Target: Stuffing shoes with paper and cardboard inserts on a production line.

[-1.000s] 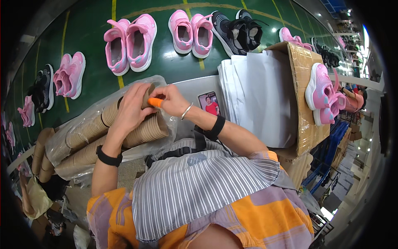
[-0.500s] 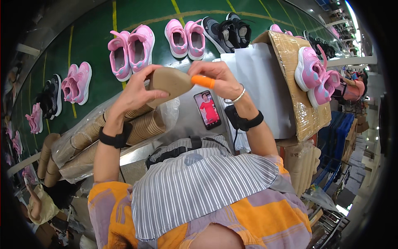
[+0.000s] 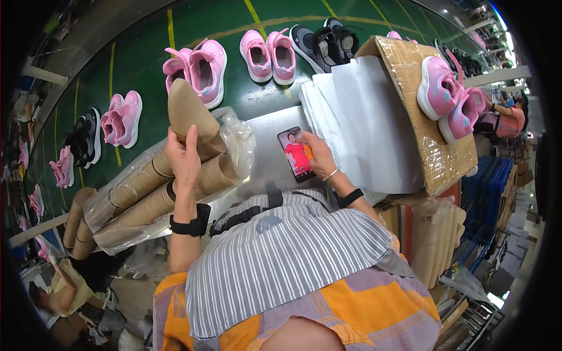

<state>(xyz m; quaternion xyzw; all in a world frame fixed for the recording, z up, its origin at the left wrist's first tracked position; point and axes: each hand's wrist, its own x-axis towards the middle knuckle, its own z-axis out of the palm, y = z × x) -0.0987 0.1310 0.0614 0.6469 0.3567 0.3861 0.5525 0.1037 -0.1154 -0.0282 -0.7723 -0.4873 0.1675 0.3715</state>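
Note:
My left hand is closed round the lower end of a brown cardboard shoe insert, a curved piece with a rounded tip. It holds the insert upright in front of a pair of pink sneakers, partly hiding the left shoe. Below and beside that hand lie stacks of nested brown inserts in a clear plastic bag. My right hand is over a phone, its fingers reaching onto the screen, which shows a figure in red. The hand grips nothing.
More pink sneakers and black sneakers stand on the green belt. White paper sheets lie right of the phone, beside a taped cardboard box with pink sneakers on it. A person sits at the lower left, another at the far right.
My hands have parted. The left has turned the insert upright and holds it alone. The right has let go and moved down to the phone. Shoes on the belt have shifted slightly right.

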